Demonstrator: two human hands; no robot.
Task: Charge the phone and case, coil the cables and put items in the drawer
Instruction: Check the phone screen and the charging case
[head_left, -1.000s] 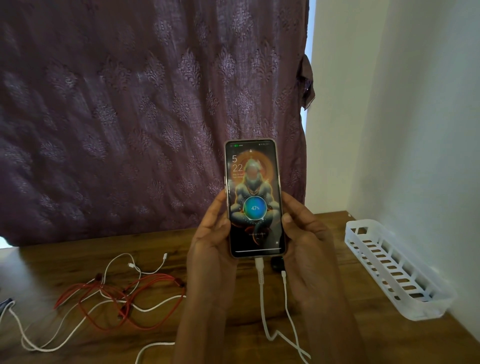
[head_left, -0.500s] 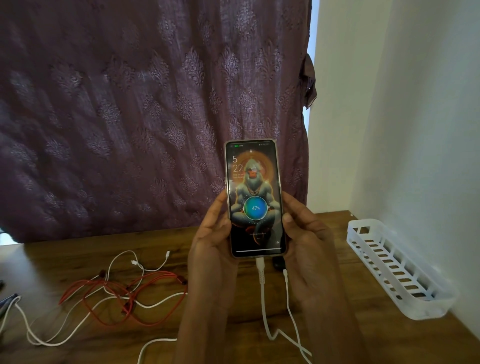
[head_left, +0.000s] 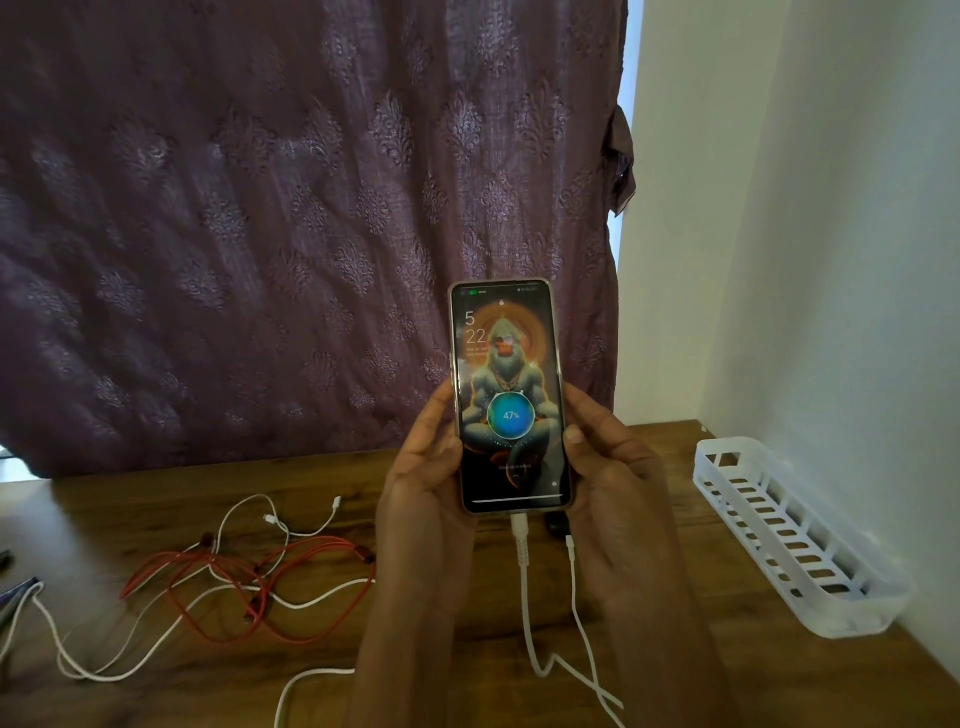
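We are gripping the lit phone (head_left: 511, 397) upright at frame centre, left hand (head_left: 431, 483) and right hand (head_left: 618, 483) curling round its edges, white cable (head_left: 524, 582) plugged below.

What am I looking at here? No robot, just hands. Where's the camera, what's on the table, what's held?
There is no robot: a person works with bare hands, and one wide-angle camera worn on the head looks forward and down at them.

The left hand and the right hand both grip a phone, held upright above a wooden table. Its screen is lit and reads 47%. A white cable is plugged into its bottom edge. A thinner cable ends by a small dark thing that is mostly hidden; I cannot tell what it is.

On the table to the left, a red cable and white cables lie tangled. To the right, by the wall, sits a slotted white basket. A patterned curtain hangs behind.
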